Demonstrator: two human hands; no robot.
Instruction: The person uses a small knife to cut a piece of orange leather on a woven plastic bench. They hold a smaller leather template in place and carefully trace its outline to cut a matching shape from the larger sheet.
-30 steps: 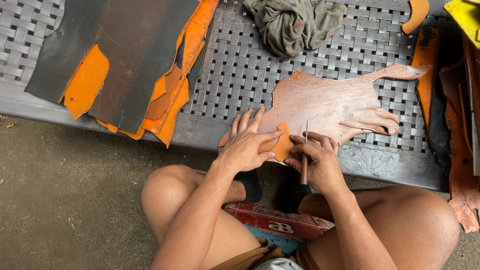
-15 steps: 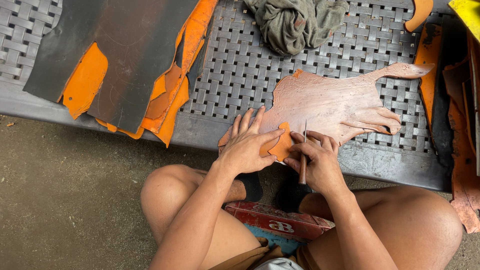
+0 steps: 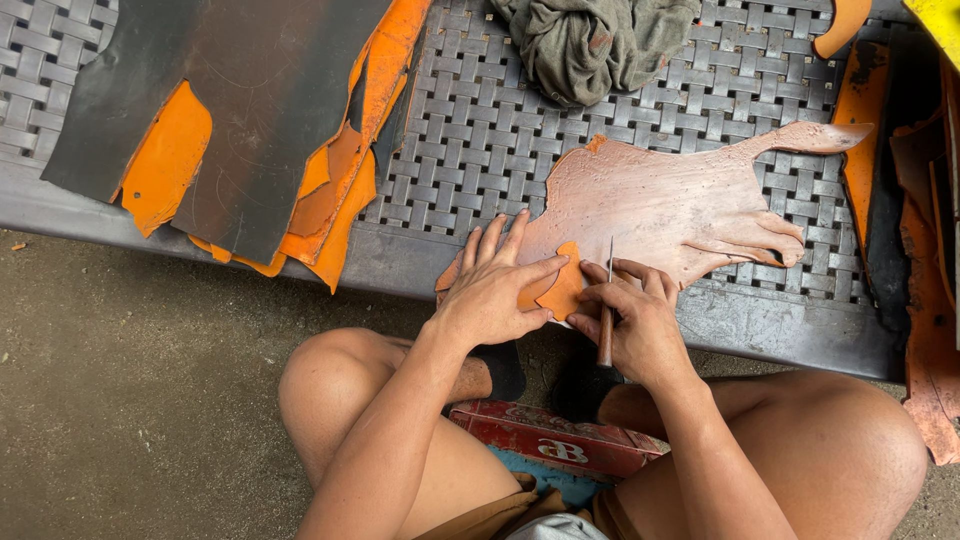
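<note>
A brown irregular leather piece (image 3: 660,205) lies on a woven metal bench (image 3: 470,140). My left hand (image 3: 495,285) presses flat on its near edge, fingers spread, holding down a small orange pattern piece (image 3: 562,290). My right hand (image 3: 635,320) grips a thin knife with a wooden handle (image 3: 606,335). Its blade points up along the right edge of the orange pattern, touching the leather.
Dark and orange leather sheets (image 3: 240,120) are stacked on the bench at left. A crumpled grey-green cloth (image 3: 590,40) lies at the back. More orange and brown scraps (image 3: 925,260) hang at the right. A red low box (image 3: 555,440) sits under my legs on the concrete floor (image 3: 130,400).
Both hands stay in nearly the same place on the leather edge. The knife has shifted only slightly along the orange pattern.
</note>
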